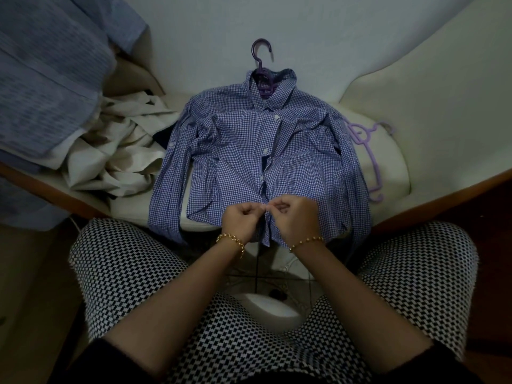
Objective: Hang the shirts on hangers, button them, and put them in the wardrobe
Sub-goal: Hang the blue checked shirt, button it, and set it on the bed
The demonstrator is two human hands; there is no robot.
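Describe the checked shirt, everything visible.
The checked shirt is blue-and-white, thin cloth, collared, long-sleeved, with white buttons down the front. It lies face up on a pale cushion, hem toward the person, a purple hanger in its collar. The left hand and right hand pinch its front edges near the hem.

- Padded surface (393, 162): cream, low and wide; serves as the landmark for all items below.
- Cloth heap (119, 151): cream fabric, crumpled, lying on the left part of the padded surface.
- Wooden frame (432, 200): brown edge running along the near side of the padded surface, visible at left and right.
- Wall (207, 37): pale, directly behind the far side of the padded surface.
- Tiled floor (257, 275): below the near edge of the padded surface.
- Patterned trousers (133, 273): black-and-white weave, on the near side of the padded surface, flanking the floor.
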